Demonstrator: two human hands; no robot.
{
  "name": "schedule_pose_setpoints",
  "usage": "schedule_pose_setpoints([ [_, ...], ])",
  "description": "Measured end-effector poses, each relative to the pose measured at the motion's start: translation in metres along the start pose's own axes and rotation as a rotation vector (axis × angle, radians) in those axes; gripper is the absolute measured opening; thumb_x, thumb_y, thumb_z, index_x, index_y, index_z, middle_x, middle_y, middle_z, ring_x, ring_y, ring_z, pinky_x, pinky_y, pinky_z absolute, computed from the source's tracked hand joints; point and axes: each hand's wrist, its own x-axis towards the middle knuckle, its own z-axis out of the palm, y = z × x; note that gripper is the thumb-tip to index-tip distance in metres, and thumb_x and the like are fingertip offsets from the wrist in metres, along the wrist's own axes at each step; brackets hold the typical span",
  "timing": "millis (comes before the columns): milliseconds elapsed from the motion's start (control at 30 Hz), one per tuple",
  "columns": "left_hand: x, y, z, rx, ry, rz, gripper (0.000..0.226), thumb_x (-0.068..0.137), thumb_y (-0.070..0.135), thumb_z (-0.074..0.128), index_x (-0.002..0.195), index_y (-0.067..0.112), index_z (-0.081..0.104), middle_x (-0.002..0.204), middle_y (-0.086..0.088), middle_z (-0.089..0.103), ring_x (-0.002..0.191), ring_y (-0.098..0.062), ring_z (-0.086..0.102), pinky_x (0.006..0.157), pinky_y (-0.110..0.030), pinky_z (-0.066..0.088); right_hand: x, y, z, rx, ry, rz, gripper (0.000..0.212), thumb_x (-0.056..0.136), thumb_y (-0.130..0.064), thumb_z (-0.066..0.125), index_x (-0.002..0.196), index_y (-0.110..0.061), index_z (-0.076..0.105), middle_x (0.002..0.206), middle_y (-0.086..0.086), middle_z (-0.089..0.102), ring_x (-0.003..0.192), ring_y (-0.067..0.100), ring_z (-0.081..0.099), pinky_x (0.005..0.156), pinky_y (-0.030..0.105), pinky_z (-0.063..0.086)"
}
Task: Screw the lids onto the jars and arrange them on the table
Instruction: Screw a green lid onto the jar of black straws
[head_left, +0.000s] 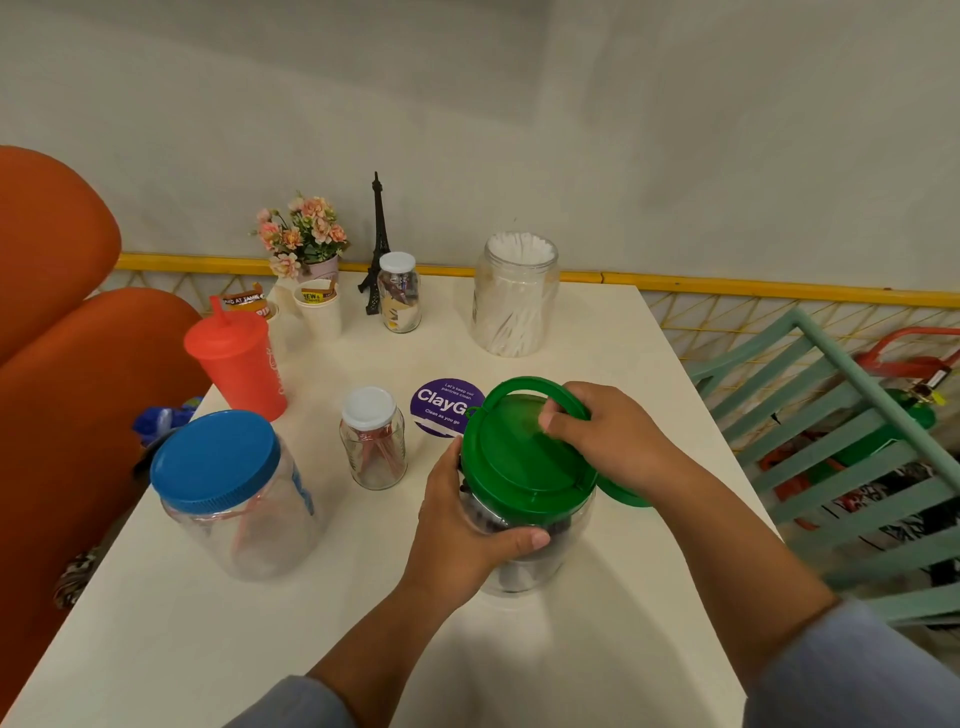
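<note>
Figure: capping a clear plastic jar (524, 551) standing upright near the front of the white worktop (649, 364). The left hand (467, 525) is wrapping the jar's wall, thumb across the near side and fingers curled round the far side, steadying it. The right hand (608, 431) is resting on the green lid (519, 462) from the right, its grip closed on the lid's top and far rim, beside the raised carrying handle. The lid is sitting directly over the jar's mouth, its flat face tilted slightly toward the camera; the turning axis is running vertically through jar and lid, so the coming twist appears to depend on the lid lying square on the threads. A second green piece (623, 493) is showing just behind the right wrist; what it is cannot be told.

Elsewhere on the worktop: a blue-lidded jar (234, 493) at front left, two small white-capped glass jars (373, 441) (399, 296), and, at the back, an uncapped jar of white sticks (514, 296). The worktop is standing against a pale wall with a yellow rail.
</note>
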Motion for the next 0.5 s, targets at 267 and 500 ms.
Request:
schedule_pose_setpoints([
  [267, 0.0, -0.001, 0.0, -0.011, -0.003, 0.008, 0.109, 0.042, 0.05, 0.087, 0.135, 0.039, 0.031, 0.133, 0.017, 0.047, 0.126, -0.009, 0.045, 0.104, -0.039, 0.046, -0.001, -0.011, -0.003, -0.062, -0.148, -0.079, 0.023, 0.095, -0.028, 0.046, 0.105, -0.012, 0.059, 0.105, 0.01, 0.065, 0.1, 0.024, 0.059, 0.091, 0.042, 0.047],
  [500, 0.0, -0.001, 0.001, -0.019, -0.004, 0.008, 0.108, 0.042, 0.048, 0.087, 0.135, 0.037, 0.032, 0.132, 0.018, 0.047, 0.125, -0.007, 0.045, 0.103, -0.037, 0.047, 0.002, -0.015, -0.01, -0.091, -0.259, -0.068, 0.016, 0.096, -0.023, 0.045, 0.09, -0.025, 0.059, 0.105, 0.007, 0.063, 0.101, 0.024, 0.056, 0.088, 0.038, 0.045],
])
